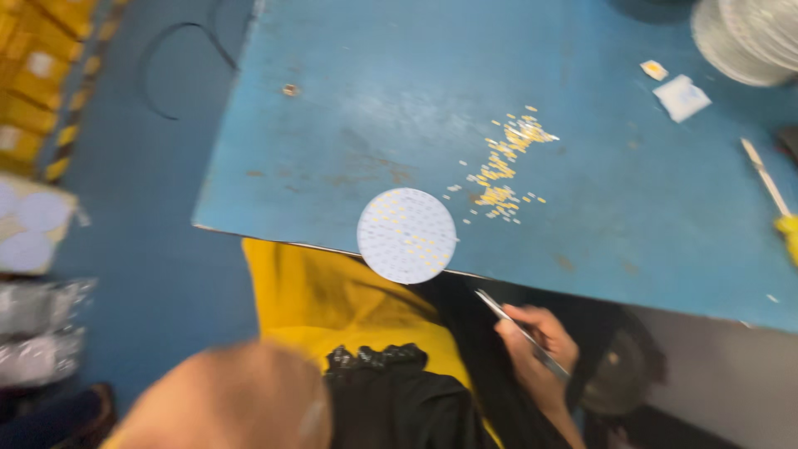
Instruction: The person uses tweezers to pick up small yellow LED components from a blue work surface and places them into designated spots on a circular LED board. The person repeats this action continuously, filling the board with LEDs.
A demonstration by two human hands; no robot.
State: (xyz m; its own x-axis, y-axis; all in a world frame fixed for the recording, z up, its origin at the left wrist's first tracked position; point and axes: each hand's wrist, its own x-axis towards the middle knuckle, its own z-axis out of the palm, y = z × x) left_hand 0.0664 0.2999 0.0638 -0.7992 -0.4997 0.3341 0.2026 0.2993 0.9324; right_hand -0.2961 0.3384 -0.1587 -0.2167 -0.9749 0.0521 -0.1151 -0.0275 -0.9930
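**Round board hangs over bench edge, tweezers held low**

The right hand (536,349) is down below the bench (349,108), over the lap, fingers closed round a pair of thin metal tweezers (519,333) w/ the tips pointing up toward the near edge. The left hand isn't clearly in view; a blurred forearm (224,399) fills the bottom of the shot, so can't tell if that hand is wide, narrow or holding anything.

The white round board (406,235), dotted w/ small yellow chips, sits right at the near edge, approx. a third of it sticking out past the edge over the yellow cloth (316,299) on the lap. Nothing is touching it. A loose scatter of tiny yellow chips (503,166) lies just beyond it toward the middle of the bench.

Risks, as I see them: the board is unsupported on its overhanging part, so a knock from the forearm or a knee under the bench could tip it off. The loose chips have no tray, so a sleeve sweeping across could scatter them to the floor. The tweezer tips, coming up from below, could also catch the board's underside and flip it.

Far right corner: a stack of white discs (744,37), plus a white packet (682,97).
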